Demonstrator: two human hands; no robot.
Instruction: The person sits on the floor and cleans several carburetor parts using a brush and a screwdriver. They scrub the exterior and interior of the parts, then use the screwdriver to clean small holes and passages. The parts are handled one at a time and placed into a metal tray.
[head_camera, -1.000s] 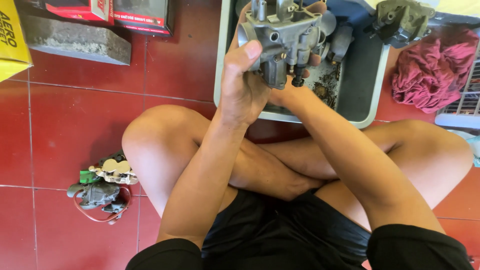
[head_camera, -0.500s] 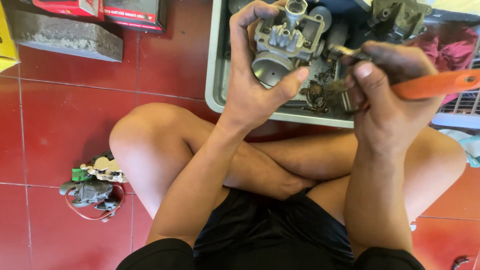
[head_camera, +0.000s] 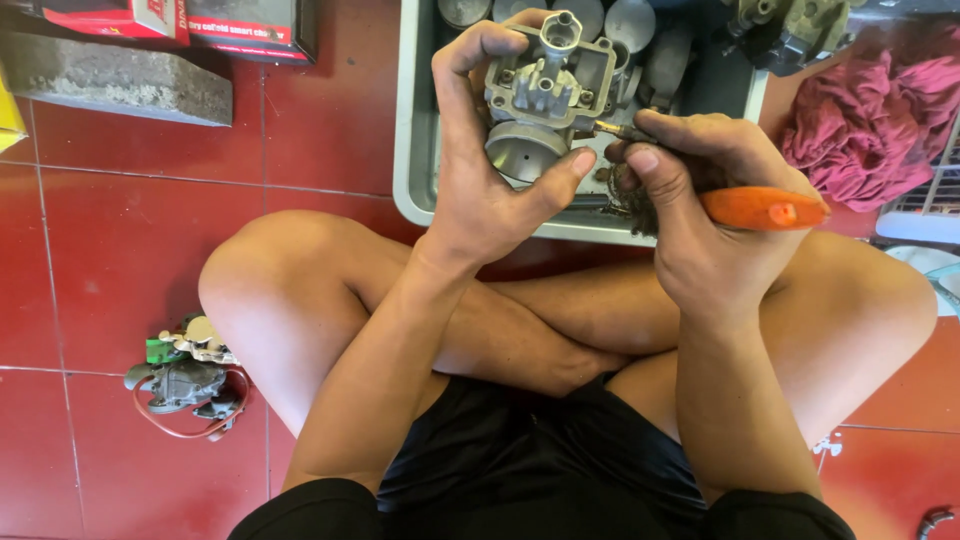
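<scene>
I sit cross-legged on a red tile floor. My left hand (head_camera: 490, 170) grips a grey metal carburetor body (head_camera: 545, 95) and holds it up over a grey plastic tray (head_camera: 412, 150). My right hand (head_camera: 700, 210) is closed around a screwdriver with an orange handle (head_camera: 762, 208). The screwdriver's metal tip (head_camera: 610, 128) touches the right side of the carburetor. The tray holds several more grey metal parts, mostly hidden behind my hands.
A second small carburetor with a red wire (head_camera: 185, 385) lies on the floor to my left. A grey concrete block (head_camera: 110, 80) and dark boxes (head_camera: 250, 25) sit at the back left. A crumpled magenta rag (head_camera: 865, 125) lies at the right, with another engine part (head_camera: 790, 25) above it.
My right hand came up with the orange screwdriver and brought its tip to the carburetor. My left hand turned the carburetor and lifted it slightly.
</scene>
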